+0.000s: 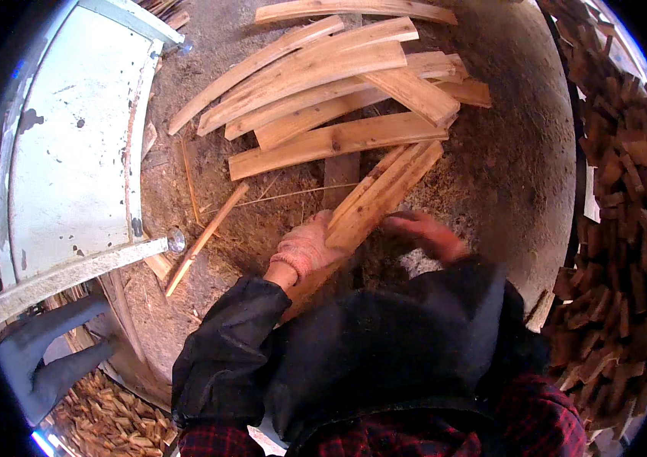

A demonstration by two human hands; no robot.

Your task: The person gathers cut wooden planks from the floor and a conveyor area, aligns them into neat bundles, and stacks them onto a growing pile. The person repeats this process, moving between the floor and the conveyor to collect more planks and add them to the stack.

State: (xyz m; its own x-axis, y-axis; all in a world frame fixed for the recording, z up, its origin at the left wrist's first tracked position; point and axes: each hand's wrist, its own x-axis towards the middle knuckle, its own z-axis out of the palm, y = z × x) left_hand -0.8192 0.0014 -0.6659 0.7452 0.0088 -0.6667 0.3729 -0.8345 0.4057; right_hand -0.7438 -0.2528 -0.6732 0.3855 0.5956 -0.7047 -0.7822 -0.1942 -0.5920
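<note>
A wooden board [388, 198] slants from my body toward the pile, with another board edge showing along its left side. My left hand [306, 242], in a pinkish knit glove, grips the near end of this board; its fingertips are partly hidden behind the wood. Just right of the board is my right hand [426, 234], also in a reddish glove and smeared by motion. Whether it touches the board I cannot tell. Below my left hand, more wood shows beside my dark sleeve.
Several curved boards [316, 72] lie fanned out beyond my hands on the dusty brown ground. A thin wooden strip [208, 240] lies to the left. A worn white metal frame [72, 137] stands at far left. Stacked wood pieces [621, 266] line the right; more chunks [110, 411] fill the lower left.
</note>
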